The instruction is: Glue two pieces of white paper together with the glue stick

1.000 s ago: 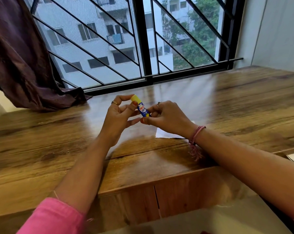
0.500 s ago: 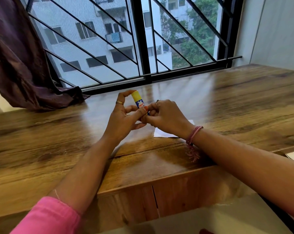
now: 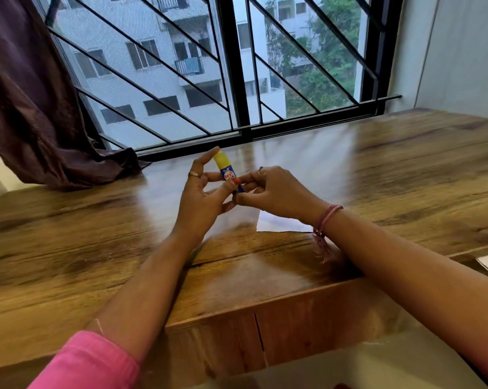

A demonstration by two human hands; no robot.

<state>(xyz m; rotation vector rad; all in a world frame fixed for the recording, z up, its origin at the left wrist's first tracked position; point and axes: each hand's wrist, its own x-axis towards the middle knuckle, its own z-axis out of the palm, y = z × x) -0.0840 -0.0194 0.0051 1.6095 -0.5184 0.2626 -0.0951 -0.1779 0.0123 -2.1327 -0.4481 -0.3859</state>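
Both hands hold a glue stick above a wooden table, at the centre of the frame.

The left hand [image 3: 202, 197] pinches the glue stick [image 3: 228, 173] around its blue body, index finger stretched up beside the yellow cap; the right hand [image 3: 276, 192] pinches its lower end with curled fingers. The stick tilts, cap toward the window [image 3: 237, 66]. White paper [image 3: 279, 223] lies on the table [image 3: 96, 248] just under the right wrist, partly hidden. A dark curtain [image 3: 26, 108] hangs at upper left.
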